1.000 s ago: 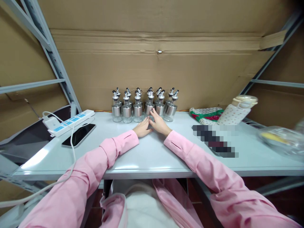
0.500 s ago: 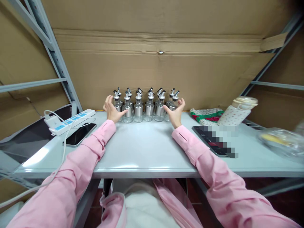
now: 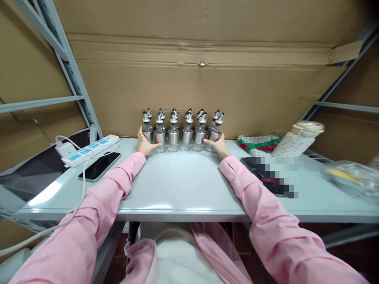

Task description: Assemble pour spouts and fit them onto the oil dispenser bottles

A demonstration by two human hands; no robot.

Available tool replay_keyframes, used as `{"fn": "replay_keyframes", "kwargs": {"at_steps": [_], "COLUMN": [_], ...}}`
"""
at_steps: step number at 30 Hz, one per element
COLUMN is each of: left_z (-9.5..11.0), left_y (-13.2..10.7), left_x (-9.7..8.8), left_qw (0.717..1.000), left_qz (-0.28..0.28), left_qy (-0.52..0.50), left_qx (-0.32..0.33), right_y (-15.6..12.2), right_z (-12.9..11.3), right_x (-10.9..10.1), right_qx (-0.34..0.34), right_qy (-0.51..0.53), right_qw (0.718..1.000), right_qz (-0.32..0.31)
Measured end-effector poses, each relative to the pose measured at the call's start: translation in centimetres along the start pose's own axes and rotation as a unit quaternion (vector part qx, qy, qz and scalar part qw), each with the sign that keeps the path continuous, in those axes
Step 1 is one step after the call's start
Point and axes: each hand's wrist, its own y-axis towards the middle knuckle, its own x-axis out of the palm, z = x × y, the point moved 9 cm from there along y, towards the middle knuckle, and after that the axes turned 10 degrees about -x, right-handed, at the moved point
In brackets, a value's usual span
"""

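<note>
Two rows of glass oil bottles (image 3: 173, 137) with steel sleeves and pour spouts stand upright at the back of the table. My left hand (image 3: 145, 144) is curved about the leftmost front oil bottle (image 3: 148, 135), fingers along its outer side. Its thumb stretches across the front, low by the neighbouring bottle. At the other end, my right hand (image 3: 219, 145) cups the rightmost front oil bottle (image 3: 214, 135), thumb at its left front and fingers on its right. The back row is partly hidden behind the front one.
On the left of the table (image 3: 177, 185) lie a white power strip (image 3: 89, 150) with a cable and a phone (image 3: 100, 166). To the right are a dark flat object (image 3: 260, 173), partly pixelated, a patterned cloth (image 3: 257, 145), a dotted tumbler (image 3: 293, 141) and a clear plastic package (image 3: 352, 177).
Both hands have come down from beside the spouts to the bodies of the two end bottles, and their raised fingers now lie along the outer sides. The bottles look unmoved.
</note>
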Motion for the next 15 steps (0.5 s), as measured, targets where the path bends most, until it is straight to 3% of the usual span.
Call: {"fn": "replay_keyframes", "kwargs": {"at_steps": [10, 15], "left_z": [0.0, -1.0], "left_y": [-0.2, 0.3], "left_x": [0.1, 0.3], "left_qw": [1.0, 0.999], "left_qz": [0.025, -0.005], "left_qy": [0.006, -0.042], "left_qx": [0.0, -0.003], "right_y": [-0.8, -0.9], "right_z": [-0.6, -0.3], "right_x": [0.4, 0.4], "right_qx": [0.046, 0.048], "right_qy": [0.01, 0.007], "right_qw": [0.999, 0.999], "right_qz": [0.013, 0.01]}}
